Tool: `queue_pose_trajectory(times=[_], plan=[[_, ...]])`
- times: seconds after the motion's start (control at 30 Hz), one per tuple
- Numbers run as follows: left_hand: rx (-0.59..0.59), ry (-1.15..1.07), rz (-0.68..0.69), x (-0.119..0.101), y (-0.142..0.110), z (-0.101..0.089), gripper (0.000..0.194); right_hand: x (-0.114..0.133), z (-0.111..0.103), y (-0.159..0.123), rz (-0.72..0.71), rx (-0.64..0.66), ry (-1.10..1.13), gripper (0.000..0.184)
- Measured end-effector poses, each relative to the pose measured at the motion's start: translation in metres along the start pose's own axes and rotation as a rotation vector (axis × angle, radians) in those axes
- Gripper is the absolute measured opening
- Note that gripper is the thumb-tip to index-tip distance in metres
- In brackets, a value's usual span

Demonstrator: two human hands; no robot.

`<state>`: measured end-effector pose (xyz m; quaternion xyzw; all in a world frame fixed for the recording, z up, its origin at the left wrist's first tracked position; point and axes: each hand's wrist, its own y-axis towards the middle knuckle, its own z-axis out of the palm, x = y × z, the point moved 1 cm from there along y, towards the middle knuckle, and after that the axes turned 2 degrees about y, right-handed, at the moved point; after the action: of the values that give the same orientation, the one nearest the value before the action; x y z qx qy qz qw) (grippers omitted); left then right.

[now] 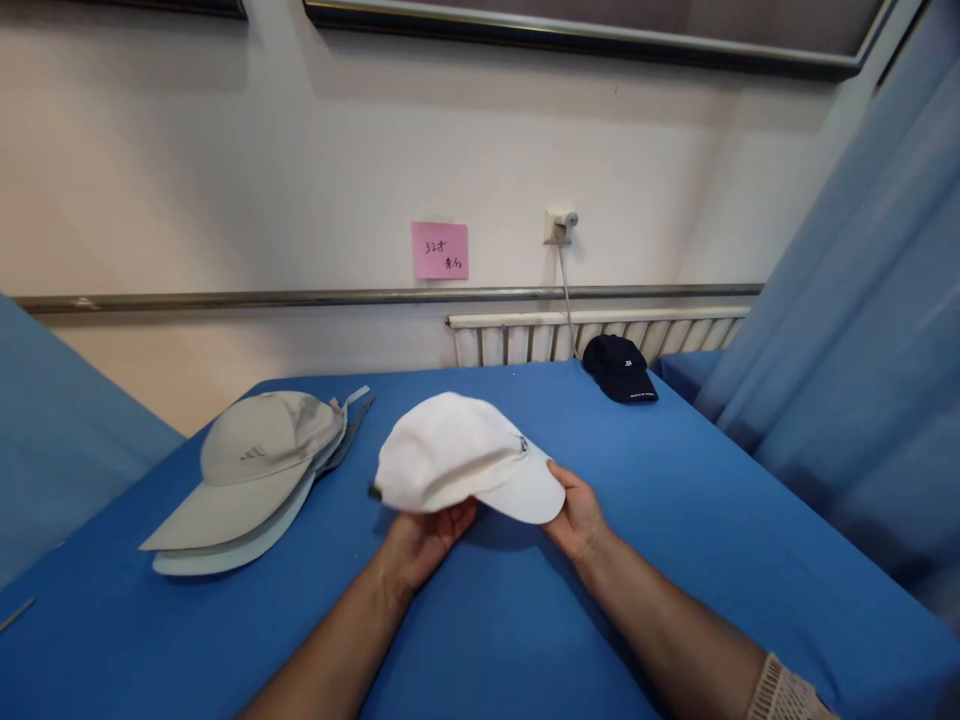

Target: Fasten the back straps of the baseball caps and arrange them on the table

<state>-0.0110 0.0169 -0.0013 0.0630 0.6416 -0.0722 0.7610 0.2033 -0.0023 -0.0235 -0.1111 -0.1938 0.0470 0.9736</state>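
A white baseball cap (450, 450) is held up over the blue-covered table (480, 640), its brim pointing right. My right hand (577, 515) pinches the brim's right edge, thumb on top. Beneath the crown, my left hand (427, 545) supports the cap's lower edge; some of its fingers are hidden inside or under it. To the left lies a stack of caps, with a light grey cap (255, 450) on top and a pale cap (247, 555) showing below it. A dark navy cap (619, 365) sits at the far right corner of the table.
Behind the table are a wall rail (337, 298), a white radiator (517, 340) and a socket with a plugged-in cord (559, 228). A pink note (440, 251) is stuck to the wall. Blue curtains (847, 340) hang on both sides.
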Motion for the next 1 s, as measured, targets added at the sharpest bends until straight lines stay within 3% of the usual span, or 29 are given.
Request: queue_pose_trajectory(times=[0.1, 0.17, 0.23, 0.3, 0.47, 0.6, 0.73, 0.8, 0.9, 1.0], plan=[[0.228, -0.092, -0.263, 0.005, -0.01, 0.031, 0.036, 0.007, 0.004, -0.003, -0.094, -0.008, 0.031, 0.041], [0.251, -0.079, -0.224, 0.007, -0.017, 0.048, 0.051, 0.003, 0.006, -0.007, -0.094, 0.013, 0.026, 0.047], [0.151, -0.048, -0.108, 0.008, -0.022, 0.058, 0.058, -0.007, 0.008, -0.011, -0.044, 0.047, 0.007, 0.048], [0.028, -0.058, -0.034, 0.01, -0.025, 0.062, 0.053, -0.019, 0.007, -0.017, 0.019, 0.069, -0.029, 0.046], [-0.102, -0.211, -0.029, -0.007, -0.023, 0.048, 0.04, -0.032, 0.0, -0.026, 0.193, 0.132, -0.163, 0.028], [-0.282, -0.217, 0.111, -0.062, -0.013, 0.002, 0.028, -0.027, -0.009, -0.021, 0.264, 0.163, -0.241, 0.021], [-0.511, -0.151, 0.275, -0.13, 0.004, -0.081, 0.02, -0.028, -0.012, -0.018, 0.243, 0.121, -0.307, 0.017], [-0.669, 0.004, 0.233, -0.153, 0.008, -0.126, 0.012, -0.031, -0.009, -0.021, 0.241, 0.129, -0.353, 0.019], [-0.746, 0.101, 0.139, -0.164, 0.002, -0.175, 0.009, -0.033, -0.005, -0.026, 0.237, 0.141, -0.413, 0.022], [-0.787, 0.223, 0.219, -0.158, -0.014, -0.198, 0.011, -0.034, -0.005, -0.027, 0.24, 0.143, -0.438, 0.023]])
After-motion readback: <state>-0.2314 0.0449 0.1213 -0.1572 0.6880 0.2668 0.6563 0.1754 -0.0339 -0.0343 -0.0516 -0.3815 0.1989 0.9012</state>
